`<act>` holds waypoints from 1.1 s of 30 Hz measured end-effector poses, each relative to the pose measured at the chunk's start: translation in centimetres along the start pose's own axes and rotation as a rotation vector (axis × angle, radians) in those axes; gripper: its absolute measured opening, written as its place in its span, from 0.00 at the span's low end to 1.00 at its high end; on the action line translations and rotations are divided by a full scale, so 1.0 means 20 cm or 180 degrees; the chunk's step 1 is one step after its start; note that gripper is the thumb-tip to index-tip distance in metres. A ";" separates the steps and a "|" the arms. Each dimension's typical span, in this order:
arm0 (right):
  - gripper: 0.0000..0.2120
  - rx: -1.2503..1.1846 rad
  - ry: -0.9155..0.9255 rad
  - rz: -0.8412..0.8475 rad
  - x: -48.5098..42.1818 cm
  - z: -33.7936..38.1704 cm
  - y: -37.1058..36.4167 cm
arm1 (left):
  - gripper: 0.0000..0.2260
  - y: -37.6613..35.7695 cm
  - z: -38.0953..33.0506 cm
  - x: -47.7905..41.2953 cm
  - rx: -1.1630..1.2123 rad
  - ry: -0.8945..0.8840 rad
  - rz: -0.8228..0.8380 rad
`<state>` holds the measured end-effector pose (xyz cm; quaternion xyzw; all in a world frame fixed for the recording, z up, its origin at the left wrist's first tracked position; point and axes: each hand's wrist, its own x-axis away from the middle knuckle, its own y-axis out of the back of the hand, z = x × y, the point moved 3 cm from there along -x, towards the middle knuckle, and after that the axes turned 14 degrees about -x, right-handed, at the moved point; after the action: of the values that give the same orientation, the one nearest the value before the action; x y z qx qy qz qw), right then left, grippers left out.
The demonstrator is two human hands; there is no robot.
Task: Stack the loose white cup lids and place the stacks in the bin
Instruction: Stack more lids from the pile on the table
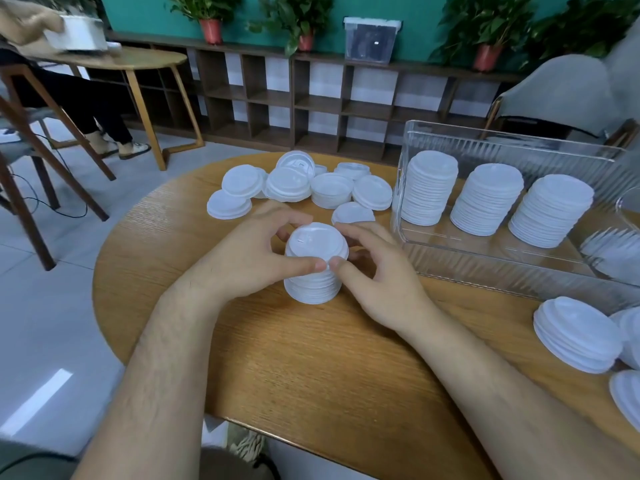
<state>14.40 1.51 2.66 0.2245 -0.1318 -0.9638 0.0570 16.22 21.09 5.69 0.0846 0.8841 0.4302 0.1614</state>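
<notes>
**Squaring a stack before transfer.** The left hand point(256, 251) and the right hand point(377, 268) both curl round a short column of nested white plastic cup lids point(313, 289). The column stands on the round wooden table point(311, 358), directly in front of the person. The thumbs meet tip to tip on its near side, just below the top lid point(317, 239). The fingers wrap the far side, where their tips are partly hidden. Neither hand is spread wide, and together they enclose the column.

The step in hand appears to be aligning and seating the lids. It would go best with light, even pressure from both sides, so that the rims click home without the thin plastic buckling. The base should stay flat on the wood until the column is true. Whether the top lid is fully seated cannot be told from here.

Behind the hands lies a scatter of loose white lids point(304, 185), several overlapping and one propped on edge. To the right stands a clear ribbed plastic bin point(485, 271) holding three tall lid stacks point(486, 202) in a row. The held column is visibly shorter than these, so it probably wants more lids before it joins them. When lifted, it should be gripped low, since a grip near the top risks separating the lids. More white lids point(576, 334) lie at the table's right edge, just beside the bin.
</notes>
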 end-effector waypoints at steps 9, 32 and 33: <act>0.19 -0.0117 -0.0151 0.0178 0.00 -0.03 -0.01 | 0.26 -0.01 0.02 0.00 -0.0027 0.0117 0.0197; 0.29 0.0105 -0.1471 -0.0354 -0.21 -0.21 -0.05 | 0.26 -0.16 0.14 -0.46 0.0636 0.0842 0.0754; 0.28 0.0072 -0.1423 -0.0375 -0.21 -0.21 -0.05 | 0.24 -0.17 0.13 -0.46 0.0642 0.0802 0.0779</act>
<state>20.04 2.22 0.57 0.0134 -0.1386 -0.9897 -0.0326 25.68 18.22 3.50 0.1526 0.9191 0.3631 -0.0133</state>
